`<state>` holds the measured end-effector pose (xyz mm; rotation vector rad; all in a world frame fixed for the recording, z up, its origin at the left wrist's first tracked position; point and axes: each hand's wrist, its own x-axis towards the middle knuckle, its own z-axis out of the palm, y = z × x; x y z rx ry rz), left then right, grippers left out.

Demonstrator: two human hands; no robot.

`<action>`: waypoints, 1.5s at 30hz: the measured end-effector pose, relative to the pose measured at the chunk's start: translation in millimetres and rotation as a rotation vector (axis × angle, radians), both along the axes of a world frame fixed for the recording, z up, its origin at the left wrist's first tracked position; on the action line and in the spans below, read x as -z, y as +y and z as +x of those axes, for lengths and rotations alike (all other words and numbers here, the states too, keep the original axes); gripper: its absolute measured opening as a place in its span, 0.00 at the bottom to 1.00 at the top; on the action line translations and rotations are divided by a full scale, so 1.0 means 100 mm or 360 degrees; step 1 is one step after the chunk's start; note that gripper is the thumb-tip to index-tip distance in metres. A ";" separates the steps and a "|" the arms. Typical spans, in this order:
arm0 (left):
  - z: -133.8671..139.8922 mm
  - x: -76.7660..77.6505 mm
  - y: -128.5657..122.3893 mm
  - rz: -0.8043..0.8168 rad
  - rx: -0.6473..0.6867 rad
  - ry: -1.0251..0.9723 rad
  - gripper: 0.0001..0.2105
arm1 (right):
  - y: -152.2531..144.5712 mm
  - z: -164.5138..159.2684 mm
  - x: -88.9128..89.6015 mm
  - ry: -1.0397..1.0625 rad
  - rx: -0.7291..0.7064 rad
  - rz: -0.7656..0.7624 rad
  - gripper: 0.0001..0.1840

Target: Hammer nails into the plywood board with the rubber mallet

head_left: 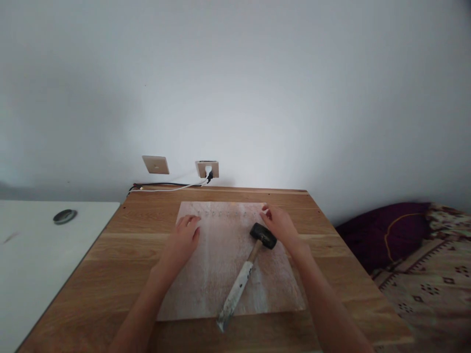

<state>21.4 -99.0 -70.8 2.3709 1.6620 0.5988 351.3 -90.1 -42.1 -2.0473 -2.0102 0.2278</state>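
A thin pale board [221, 274] with a worn, whitish surface lies flat on the wooden table. Along its far edge runs a row of several small nail-like pieces [228, 214], too small to make out clearly. My left hand [187, 233] rests at the row's left end, thumb and fingers apart, holding nothing visible. At the right end is my right hand [277, 221], its fingers loosely bent and slightly apart near the board's far right corner. Between my arms a hammer [240, 284] lies diagonally on the board, black head close to my right hand, white-wrapped handle reaching past the near edge.
The wooden tabletop [132, 250] meets a white wall. A wall socket [207, 169] holds plugs, with cables [165, 187] along the table's back edge. At left, a white surface [47, 260] carries a dark oval object [65, 216]. Patterned fabric [434, 284] and purple cloth [390, 233] lie at right.
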 end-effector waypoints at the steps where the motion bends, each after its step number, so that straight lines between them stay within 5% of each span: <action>1: 0.03 0.00 0.15 -0.0002 -0.0014 0.0002 0.17 | 0.14 -0.04 0.00 -0.0026 -0.0033 -0.0059 0.13; 5: 0.05 0.09 0.52 -0.0124 0.0035 0.0001 0.19 | 0.42 -0.15 0.05 -0.0118 -0.0139 -0.0240 0.09; 14: 0.00 0.17 0.81 -0.0109 0.0129 -0.0349 0.11 | 0.45 -0.32 -0.04 -0.0156 -0.0281 -0.0331 0.15; 17: 0.06 0.15 0.84 -0.0233 -0.0028 -0.0787 0.06 | 0.48 -0.41 -0.02 -0.0186 -0.0286 -0.0371 0.12; 23: 0.16 0.19 0.73 -0.1000 -0.0257 -0.1990 0.10 | 0.48 -0.51 -0.09 -0.0209 -0.0306 -0.0357 0.15; 26: 0.17 0.16 0.72 -0.1018 -0.0303 -0.1771 0.08 | 0.46 -0.56 -0.16 -0.0174 -0.0340 -0.0315 0.17; 29: 0.19 0.12 0.73 -0.0793 -0.0321 -0.1193 0.06 | 0.47 -0.66 -0.18 -0.0152 -0.0358 -0.0329 0.15; 35: 0.24 0.09 0.71 -0.0363 0.0198 -0.0053 0.07 | 0.51 -0.81 -0.07 -0.0140 -0.0364 -0.0396 0.13; 39: 0.23 0.09 0.74 -0.0284 0.0241 0.0208 0.13 | 0.51 -0.80 -0.06 -0.0123 -0.0376 -0.0358 0.17; 45: 0.18 0.06 0.82 -0.0327 0.0246 0.0180 0.07 | 0.57 -0.91 -0.01 -0.0043 -0.0453 -0.0336 0.14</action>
